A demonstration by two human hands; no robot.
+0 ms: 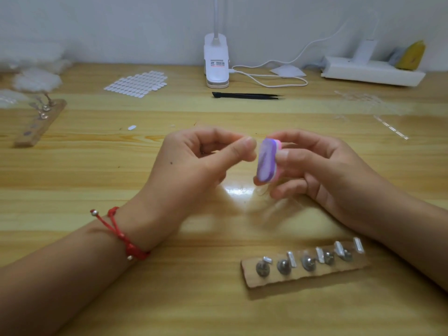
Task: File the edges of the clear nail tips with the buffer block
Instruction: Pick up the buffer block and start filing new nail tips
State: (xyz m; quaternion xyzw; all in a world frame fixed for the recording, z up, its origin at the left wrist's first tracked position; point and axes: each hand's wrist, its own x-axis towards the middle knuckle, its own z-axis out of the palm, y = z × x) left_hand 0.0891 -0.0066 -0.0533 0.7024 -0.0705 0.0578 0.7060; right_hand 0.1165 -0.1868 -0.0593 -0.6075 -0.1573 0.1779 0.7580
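My right hand (315, 166) grips a small buffer block (266, 161), purple on its facing side and pink behind, held upright above the table's middle. My left hand (206, 161) is pinched at thumb and forefinger right against the block's left face. A clear nail tip between those fingertips is too small and blurred to make out. A red string bracelet (121, 236) circles my left wrist.
A cardboard strip (305, 265) with several metal stands lies near the front right. A second strip with stands (38, 120) sits at the left. Black tweezers (247, 95), a sheet of white adhesive tabs (137, 83), a white clip lamp (216, 61) and a power strip (371, 71) are at the back.
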